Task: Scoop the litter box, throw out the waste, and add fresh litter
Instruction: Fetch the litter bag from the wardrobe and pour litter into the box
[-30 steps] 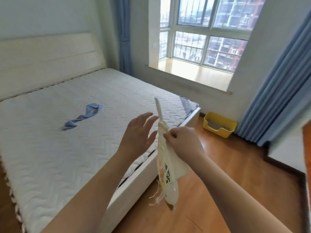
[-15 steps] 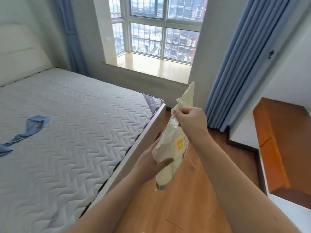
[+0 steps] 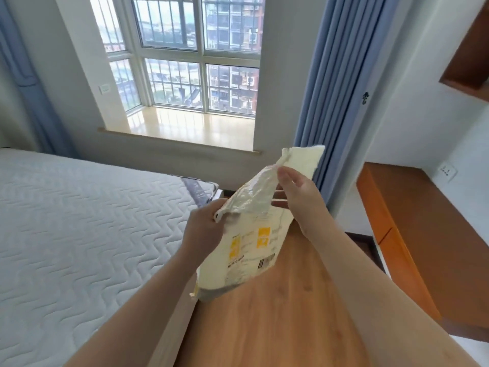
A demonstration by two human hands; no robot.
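Room: bedroom, wooden floor [image 3: 277, 327] underfoot, seen from beside the bed.
Bag: pale litter bag [image 3: 246, 234] held in the air over the floor, tilted, its torn top toward the window, yellow labels and a barcode facing the camera.
Left hand: left hand [image 3: 203, 229] grips the bag's near upper edge, fingers curled round the plastic.
Right hand: right hand [image 3: 299, 192] pinches the crumpled top of the bag between thumb and fingertips.
Change: a second ago the left hand was spread and off the bag; half a second ago it cupped the bag's belly; now it has climbed to the mouth, so both hands are on the opening.
Meaning: judged, the bag is being pulled open for pouring fresh litter.
Bed: white quilted mattress [image 3: 79, 234] to the left.
Desk: orange wooden desk [image 3: 423, 234] to the right.
Far: blue curtain [image 3: 344, 88] and barred window [image 3: 198, 54].
Litter box: out of view now; it showed earlier by the curtain.
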